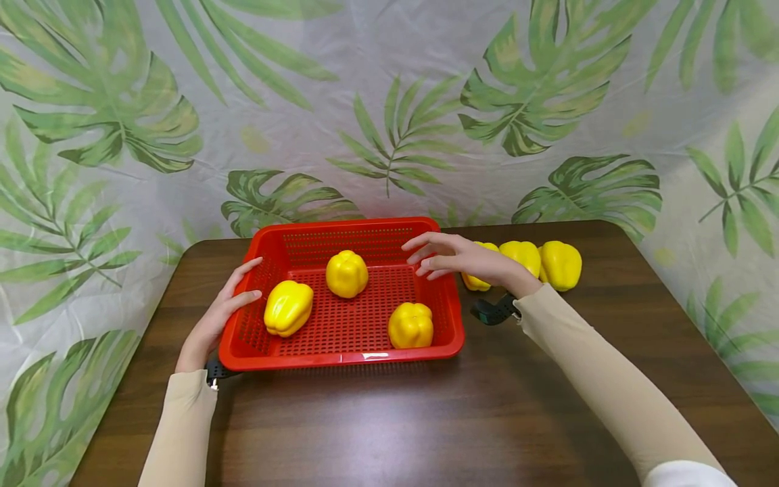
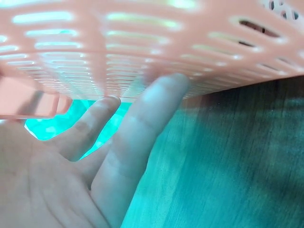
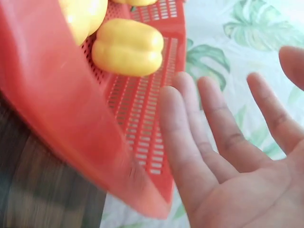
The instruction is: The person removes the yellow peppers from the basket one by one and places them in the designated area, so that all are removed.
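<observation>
A red perforated plastic basket stands on the table, with three yellow bell peppers inside: one at left, one further back and one at front right. My left hand holds the basket's left rim, thumb over the edge. In the left wrist view, other fingers of that hand lie against its outer wall. Over the basket's right rim hovers my right hand, its fingers spread loosely with nothing in them. The right wrist view shows these fingers beside the rim.
Three more yellow bell peppers sit on the table right of the basket: one partly behind my right hand, one in the middle and one at the right end. A leaf-patterned cloth hangs behind the dark wooden table.
</observation>
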### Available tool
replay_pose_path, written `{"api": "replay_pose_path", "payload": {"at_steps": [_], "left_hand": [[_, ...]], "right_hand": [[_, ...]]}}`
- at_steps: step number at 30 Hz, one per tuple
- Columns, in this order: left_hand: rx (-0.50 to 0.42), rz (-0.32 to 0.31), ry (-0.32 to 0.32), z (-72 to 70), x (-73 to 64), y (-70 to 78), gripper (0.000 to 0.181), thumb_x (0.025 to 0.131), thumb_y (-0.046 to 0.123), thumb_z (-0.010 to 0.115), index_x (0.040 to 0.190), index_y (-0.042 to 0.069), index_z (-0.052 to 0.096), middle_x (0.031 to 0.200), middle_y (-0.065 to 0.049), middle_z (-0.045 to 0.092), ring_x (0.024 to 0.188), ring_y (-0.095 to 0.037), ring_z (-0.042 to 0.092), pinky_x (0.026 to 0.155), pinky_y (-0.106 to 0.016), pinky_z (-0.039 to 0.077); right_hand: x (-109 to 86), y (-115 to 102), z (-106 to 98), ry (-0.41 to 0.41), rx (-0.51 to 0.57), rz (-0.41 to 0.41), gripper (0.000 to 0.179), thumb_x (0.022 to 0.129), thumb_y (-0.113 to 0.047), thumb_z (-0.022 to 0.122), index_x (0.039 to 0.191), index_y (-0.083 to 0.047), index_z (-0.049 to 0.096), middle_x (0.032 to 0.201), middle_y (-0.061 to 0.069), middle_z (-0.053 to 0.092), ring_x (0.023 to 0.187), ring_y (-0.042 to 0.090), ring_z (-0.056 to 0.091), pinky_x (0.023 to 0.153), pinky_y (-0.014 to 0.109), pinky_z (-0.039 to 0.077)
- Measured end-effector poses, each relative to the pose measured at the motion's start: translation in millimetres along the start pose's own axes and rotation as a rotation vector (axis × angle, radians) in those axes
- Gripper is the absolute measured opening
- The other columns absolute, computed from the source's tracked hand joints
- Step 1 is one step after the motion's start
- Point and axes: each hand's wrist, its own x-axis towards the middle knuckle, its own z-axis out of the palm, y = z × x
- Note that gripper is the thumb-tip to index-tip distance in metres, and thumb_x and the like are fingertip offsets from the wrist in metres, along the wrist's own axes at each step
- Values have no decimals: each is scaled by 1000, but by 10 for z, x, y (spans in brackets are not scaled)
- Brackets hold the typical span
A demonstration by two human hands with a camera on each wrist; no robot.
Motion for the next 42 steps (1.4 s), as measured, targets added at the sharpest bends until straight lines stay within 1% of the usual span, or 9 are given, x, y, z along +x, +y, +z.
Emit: {"api": "replay_pose_path", "payload": {"at_steps": [3, 8, 12, 16, 21, 24, 28, 35, 42], "left_hand": [[-1, 0, -1, -3, -1, 0, 61, 100, 21, 48, 152, 31, 16, 151, -14, 15, 121, -27, 41, 86, -37, 52], [-5, 3, -2, -6, -2, 0, 62, 100, 21, 48, 152, 31, 17, 151, -14, 15, 121, -26, 42, 86, -37, 52], [-3, 7, -2, -6, -3, 0, 61, 100, 21, 48, 152, 31, 17, 151, -14, 16, 120, -25, 44, 86, -37, 52], [4, 9, 1, -6, -2, -2, 61, 100, 21, 48, 152, 31, 17, 151, -14, 16, 120, -24, 43, 86, -37, 52], [11, 8, 5, -9, 2, -5, 61, 100, 21, 48, 152, 31, 17, 151, -14, 16, 120, -25, 42, 86, -36, 52], [16, 5, 7, -7, 3, -6, 61, 100, 21, 47, 152, 31, 17, 151, -15, 16, 121, -26, 42, 86, -36, 52], [17, 6, 8, -6, 2, -8, 61, 100, 21, 47, 152, 31, 17, 151, -15, 15, 121, -26, 41, 86, -36, 52], [7, 12, 3, -7, -2, -11, 61, 100, 21, 48, 152, 30, 16, 151, -15, 16, 119, -24, 44, 86, -35, 52], [4, 12, 1, -7, 0, -15, 62, 100, 22, 48, 152, 29, 16, 151, -15, 16, 120, -23, 43, 86, -35, 52]], "right_hand": [[62, -11, 53, -52, -11, 15, 40, 97, -15, 51, 136, -5, 47, 125, 17, 54, 107, 30, 58, 93, 43, 48], [164, -5, 132, -112, -24, 50, 39, 97, -14, 53, 134, -6, 48, 125, 15, 54, 108, 29, 57, 95, 50, 45], [244, 12, 186, -156, -52, 86, 42, 95, -14, 56, 136, -7, 48, 129, 12, 53, 114, 24, 53, 97, 52, 42], [314, 31, 226, -216, -79, 115, 44, 94, -16, 58, 136, -9, 48, 131, 10, 52, 119, 24, 49, 95, 54, 42], [372, 62, 274, -310, -102, 177, 42, 95, -16, 58, 135, -10, 50, 134, 10, 49, 125, 32, 43, 95, 44, 44], [401, 80, 298, -376, -132, 197, 42, 96, -15, 57, 136, -7, 49, 138, 11, 45, 129, 36, 38, 99, 37, 42], [440, 96, 319, -442, -174, 214, 42, 96, -15, 56, 136, -4, 48, 142, 16, 41, 128, 34, 38, 101, 35, 39], [505, 133, 371, -483, -234, 260, 41, 96, -16, 55, 135, -4, 50, 139, 16, 44, 121, 24, 43, 97, 31, 38], [542, 127, 417, -503, -309, 302, 39, 95, -11, 54, 134, -6, 53, 136, 16, 47, 117, 24, 43, 94, 31, 38]]}}
